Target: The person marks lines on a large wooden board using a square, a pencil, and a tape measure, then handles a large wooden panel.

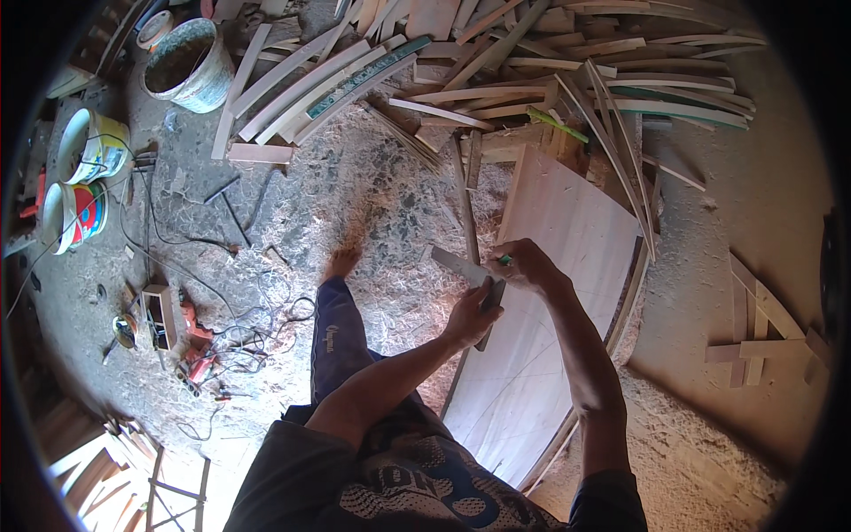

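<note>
My left hand point(472, 315) is closed round a try square point(456, 263). Its pale blade reaches out past the left edge of a wide wooden board point(554, 235), and its darker stock lies under my fingers and thumb. Close by, at the upper right of the square, my right hand point(530, 266) pinches a small green thing point(505, 260), of which only a bit shows; its kind cannot be made out. Both hands are over the board's left edge. Thin lines run across the lower part of the board.
Wood strips point(496, 89) lie heaped beyond the board. At left are buckets point(189, 66), an orange-red power tool point(195, 341) with tangled cords, and a T-shaped bar point(232, 213). Shavings cover the floor. Joined wood pieces point(758, 324) lie at right. My bare foot point(341, 262) stands left of the board.
</note>
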Tool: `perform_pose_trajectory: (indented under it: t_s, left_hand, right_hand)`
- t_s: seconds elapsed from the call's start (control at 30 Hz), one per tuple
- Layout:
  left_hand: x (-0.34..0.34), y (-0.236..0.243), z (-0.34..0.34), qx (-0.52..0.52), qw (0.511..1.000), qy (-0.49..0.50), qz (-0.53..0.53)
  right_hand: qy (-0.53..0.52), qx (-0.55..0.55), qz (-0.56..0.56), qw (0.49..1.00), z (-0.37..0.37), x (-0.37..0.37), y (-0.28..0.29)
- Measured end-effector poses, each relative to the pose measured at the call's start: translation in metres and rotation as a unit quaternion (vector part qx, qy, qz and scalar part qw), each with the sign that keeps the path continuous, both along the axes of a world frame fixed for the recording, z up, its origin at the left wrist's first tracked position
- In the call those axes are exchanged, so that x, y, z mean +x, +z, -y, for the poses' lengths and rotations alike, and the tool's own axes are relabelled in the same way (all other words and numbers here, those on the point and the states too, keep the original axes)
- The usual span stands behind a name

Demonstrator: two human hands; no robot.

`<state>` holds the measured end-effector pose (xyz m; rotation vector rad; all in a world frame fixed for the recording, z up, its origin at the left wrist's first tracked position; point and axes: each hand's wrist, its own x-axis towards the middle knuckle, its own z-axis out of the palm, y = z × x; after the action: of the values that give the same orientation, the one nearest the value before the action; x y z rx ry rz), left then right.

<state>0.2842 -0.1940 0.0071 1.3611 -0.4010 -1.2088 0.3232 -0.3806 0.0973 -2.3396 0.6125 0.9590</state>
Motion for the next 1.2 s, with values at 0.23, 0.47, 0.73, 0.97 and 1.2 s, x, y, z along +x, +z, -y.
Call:
perform_pose_trajectory:
  t_s: [0.23,0.47,0.73,0.97,1.2]
  left_hand:
    - [0.005,0.003,0.0,0.015,0.999,-0.034,-0.017]
    - [-0.007,-0.004,0.001,-0.009,0.999,0.028,0.024]
    - [-0.008,-0.017,0.0,-0.043,0.997,0.045,-0.035]
    - [-0.04,-0.008,-0.038,-0.003,0.999,0.033,-0.034]
    - [-0.148,0.001,-0.16,0.054,0.996,-0.058,-0.046]
  right_hand:
    - [0.145,-0.084,-0.05,0.985,-0.022,0.023,0.001]
    - [0.103,-0.25,-0.124,0.955,-0.029,0.008,0.062]
    - [-0.247,-0.038,0.227,0.941,-0.116,-0.136,0.009]
    - [-0.353,-0.084,0.191,0.912,-0.171,-0.162,-0.015]
    - [-0.335,-0.1,0.301,0.887,-0.299,-0.289,-0.034]
